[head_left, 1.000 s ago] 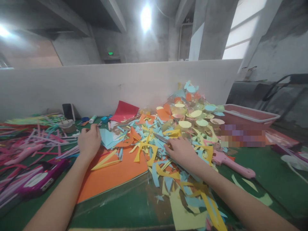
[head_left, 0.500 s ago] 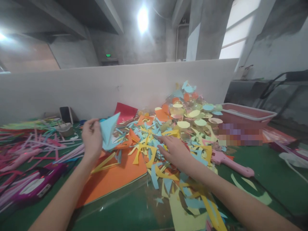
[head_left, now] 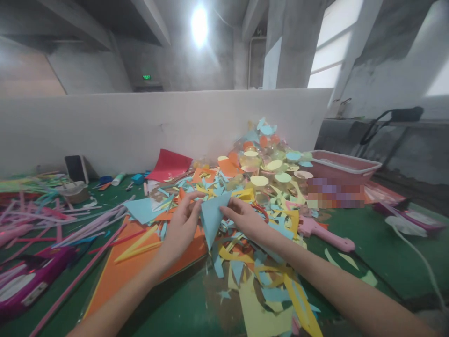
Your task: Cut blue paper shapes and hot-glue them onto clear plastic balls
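Observation:
A light blue piece of folded paper point(head_left: 213, 216), pointed at the bottom, is held up between my hands above the scraps. My left hand point(head_left: 184, 222) pinches its left edge between thumb and fingers. At the upper right corner, my right hand point(head_left: 247, 219) has its thumb and fingers closed on the same paper. Cut paper scraps point(head_left: 228, 255) in blue, yellow and orange lie heaped beneath. Left of my left hand, another light blue paper point(head_left: 142, 210) rests by an orange sheet point(head_left: 115, 267). A red loop point(head_left: 262, 213) shows partly behind my right hand.
Clear rounded objects topped with paper discs point(head_left: 259, 181) are piled behind, near a pink bin point(head_left: 345, 166). A pink glue gun point(head_left: 326, 235) lies at right. Pink and purple strips point(head_left: 101, 227), a purple device point(head_left: 38, 276) and an upright phone point(head_left: 76, 169) are at left.
My left hand has carried the folded blue paper right, to the middle. My right hand has come off the scraps and now grips the paper too. The view has turned slightly right.

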Motion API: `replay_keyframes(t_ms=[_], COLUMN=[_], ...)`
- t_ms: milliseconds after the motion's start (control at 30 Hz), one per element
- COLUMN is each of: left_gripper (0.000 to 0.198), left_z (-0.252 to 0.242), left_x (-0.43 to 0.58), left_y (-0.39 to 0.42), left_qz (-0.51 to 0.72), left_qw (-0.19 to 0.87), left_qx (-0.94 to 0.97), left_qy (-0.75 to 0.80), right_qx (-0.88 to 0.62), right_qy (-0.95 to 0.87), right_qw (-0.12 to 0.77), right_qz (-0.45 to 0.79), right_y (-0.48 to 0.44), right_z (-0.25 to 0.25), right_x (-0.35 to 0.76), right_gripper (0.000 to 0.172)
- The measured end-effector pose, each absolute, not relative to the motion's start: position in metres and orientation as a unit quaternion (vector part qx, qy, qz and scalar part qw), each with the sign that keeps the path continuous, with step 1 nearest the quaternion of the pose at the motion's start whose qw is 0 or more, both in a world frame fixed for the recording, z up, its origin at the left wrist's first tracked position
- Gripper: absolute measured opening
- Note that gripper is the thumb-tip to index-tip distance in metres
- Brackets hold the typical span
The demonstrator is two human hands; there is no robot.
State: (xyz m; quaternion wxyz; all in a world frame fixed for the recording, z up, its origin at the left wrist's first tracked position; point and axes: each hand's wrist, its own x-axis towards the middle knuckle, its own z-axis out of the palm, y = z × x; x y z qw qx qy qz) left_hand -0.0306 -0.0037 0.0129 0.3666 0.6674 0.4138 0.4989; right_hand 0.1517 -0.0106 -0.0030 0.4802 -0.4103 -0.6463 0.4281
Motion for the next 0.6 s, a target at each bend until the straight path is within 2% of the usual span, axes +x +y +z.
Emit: replay_keyframes(t_ms=[100,233,467,600], left_gripper=[0.043,0.050,0.036,0.049], left_z=[0.015,0.014,0.003,0.004], left_x=[-0.030,-0.029,-0.034,-0.035], left_y=[-0.006,-0.007,0.005,0.010], left_qz=[0.483,0.459,0.419,0.400], left_qw=[0.375,0.389,0.377,0.468], left_qx=[0.670,0.673,0.695,0.670], left_qy=[0.422,0.430,0.446,0.415], right_qx=[-0.390,-0.419,-0.437,-0.449], right_qy=[-0.634,-0.646,-0.682,-0.681], right_qw=[0.501,0.495,0.467,0.469], right_qz=[0.442,0.403,0.353,0.339], right_y=[-0.004,-0.002,-0.013,-0.015], right_z=[-0.005,-0.005,0.003,0.004], right_x=[0.154,0.158,0.158,0.159], right_gripper=[0.025,0.029,0.027,0.021])
